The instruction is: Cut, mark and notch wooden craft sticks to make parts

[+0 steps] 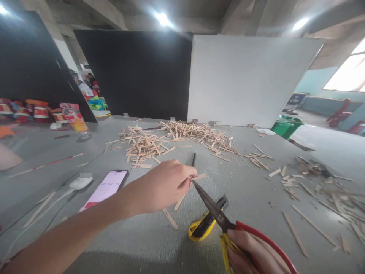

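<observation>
My left hand (pixel 168 185) is closed, pinching a short wooden craft stick (pixel 200 176) over the table. In my right hand (pixel 253 247) is a pair of scissors (pixel 215 213) with red and yellow handles. The blade tips meet the stick close to my left fingertips; whether the blades are apart there I cannot tell. Beneath the scissors lies a yellow and black utility knife (pixel 203 225). A dark pencil-like rod (pixel 194 158) lies just beyond my left fingers, partly hidden by them. Two more sticks (pixel 170 219) rest below my left hand.
Heaped wooden sticks (pixel 146 145) spread along the back, with scraps (pixel 296 224) at right. A phone (pixel 106 189) showing a timer and a white cabled device (pixel 81 182) lie left. A bottle (pixel 76 121) stands farther back. Black (pixel 137 72) and white (pixel 251 80) panels border the table; another person's arm (pixel 8 156) shows left.
</observation>
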The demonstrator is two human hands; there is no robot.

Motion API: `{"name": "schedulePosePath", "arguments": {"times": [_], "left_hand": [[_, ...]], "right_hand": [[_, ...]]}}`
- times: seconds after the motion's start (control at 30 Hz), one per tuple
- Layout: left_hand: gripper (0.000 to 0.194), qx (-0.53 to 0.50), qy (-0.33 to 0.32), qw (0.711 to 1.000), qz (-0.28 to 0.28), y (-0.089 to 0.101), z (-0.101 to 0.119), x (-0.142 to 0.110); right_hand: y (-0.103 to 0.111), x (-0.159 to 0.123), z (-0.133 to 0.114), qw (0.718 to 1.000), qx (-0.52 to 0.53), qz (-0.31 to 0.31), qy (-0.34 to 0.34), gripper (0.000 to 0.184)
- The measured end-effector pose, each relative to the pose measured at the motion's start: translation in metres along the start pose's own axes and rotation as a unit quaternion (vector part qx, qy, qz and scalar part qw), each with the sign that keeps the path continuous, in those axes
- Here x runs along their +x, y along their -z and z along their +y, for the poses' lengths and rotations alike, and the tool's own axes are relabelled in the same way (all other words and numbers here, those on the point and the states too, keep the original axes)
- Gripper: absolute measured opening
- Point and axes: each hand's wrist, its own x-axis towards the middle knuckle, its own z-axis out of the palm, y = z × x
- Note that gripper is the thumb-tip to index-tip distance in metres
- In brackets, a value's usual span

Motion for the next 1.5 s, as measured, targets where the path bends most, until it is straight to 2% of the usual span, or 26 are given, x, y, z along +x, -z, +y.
{"name": "schedulePosePath", "arguments": {"times": [0.13,0.2,0.37,0.63,0.77,0.97,1.2,1.5], "left_hand": [[0.026,-0.002,-0.009,1.000,-0.008,0.002,0.000,0.001],[0.024,-0.013,-0.012,1.000,-0.019,0.002,-0.001,0.002],[0.018,-0.068,-0.014,0.996,-0.055,0.002,-0.008,0.005],[0.003,-0.156,-0.018,0.979,-0.133,0.007,-0.019,0.010],[0.008,-0.174,-0.023,0.973,-0.146,0.008,-0.021,0.011],[0.002,-0.189,-0.015,0.971,-0.143,0.008,-0.022,0.010],[0.013,-0.216,-0.010,0.961,-0.172,0.004,-0.027,0.015],[0.005,-0.251,-0.002,0.945,-0.210,0.002,-0.030,0.021]], "right_hand": [[0.007,0.022,0.016,0.986,0.121,-0.112,-0.023,0.059],[0.012,0.030,0.023,0.979,0.147,-0.136,-0.027,0.059],[0.021,0.037,0.032,0.979,0.145,-0.136,-0.036,0.060],[0.023,0.040,0.035,0.978,0.142,-0.147,-0.037,0.062],[0.025,0.042,0.037,0.977,0.141,-0.158,-0.031,0.065],[0.026,0.038,0.036,0.979,0.137,-0.148,-0.038,0.066],[0.025,0.033,0.034,0.981,0.129,-0.138,-0.040,0.064],[0.019,0.029,0.023,0.984,0.124,-0.122,-0.049,0.059]]}}
